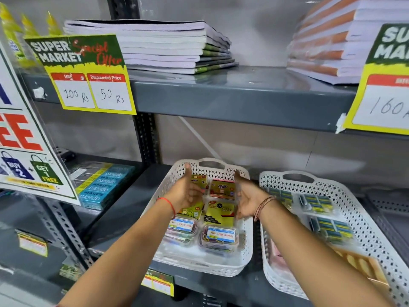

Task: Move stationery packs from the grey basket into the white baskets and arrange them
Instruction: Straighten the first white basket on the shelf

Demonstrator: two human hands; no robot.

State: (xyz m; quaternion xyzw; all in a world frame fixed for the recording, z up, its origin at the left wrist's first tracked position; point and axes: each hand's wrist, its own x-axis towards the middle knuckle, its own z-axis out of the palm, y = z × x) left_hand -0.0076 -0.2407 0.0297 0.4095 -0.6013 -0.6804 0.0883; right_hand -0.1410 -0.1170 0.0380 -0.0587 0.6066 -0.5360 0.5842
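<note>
Both open, flat-palmed hands, left hand (186, 193) and right hand (247, 200), bracket the stationery packs (219, 207) between them inside the white basket (212, 268), seemingly squaring rows running away from the person.

Two baskets sit side by side on the lower shelf (124, 220): the left basket (247, 242) holds packs (219, 214) in rows with tubs (219, 239) nearest the front, the right basket (363, 220) holds more packs (316, 203). Left hand (184, 192) and right hand (247, 199) flank the rear packs. Further left lie boxes (99, 187). On the shelf above (232, 96), notebooks (159, 47) are stacked.
</note>
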